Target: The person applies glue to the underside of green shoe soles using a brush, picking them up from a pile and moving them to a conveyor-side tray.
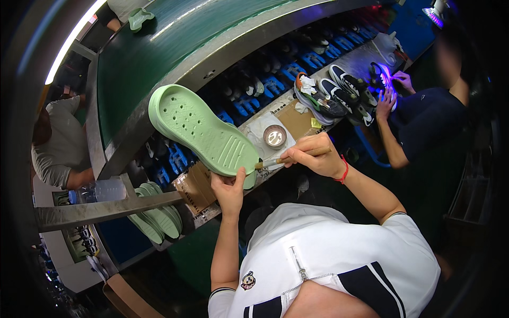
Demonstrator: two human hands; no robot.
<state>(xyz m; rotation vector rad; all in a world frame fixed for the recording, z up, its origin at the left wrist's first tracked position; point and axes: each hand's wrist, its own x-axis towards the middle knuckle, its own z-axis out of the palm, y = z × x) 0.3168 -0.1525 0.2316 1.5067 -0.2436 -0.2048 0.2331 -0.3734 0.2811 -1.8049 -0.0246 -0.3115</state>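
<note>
A pale green shoe sole (203,133) is tilted up in front of me, its hollowed inner face with holes and ridges turned my way. My left hand (230,190) grips it at the near end, thumb on the rim. Between the fingers of my right hand (314,155) is a thin paintbrush (274,162) with a wooden handle. Its bristles touch or nearly touch the sole's rim close to my left thumb; which of the two I cannot tell. Just beyond the brush, a small round pot (274,137) with whitish liquid stands on a white sheet (254,129).
Several green soles (159,214) are stacked at the left. A green conveyor belt (167,39) with a metal edge runs beyond the bench. Sneakers (346,93) stand to the right, where another person's hands (385,103) hold a shoe under violet light. A metal bar (107,210) crosses at left.
</note>
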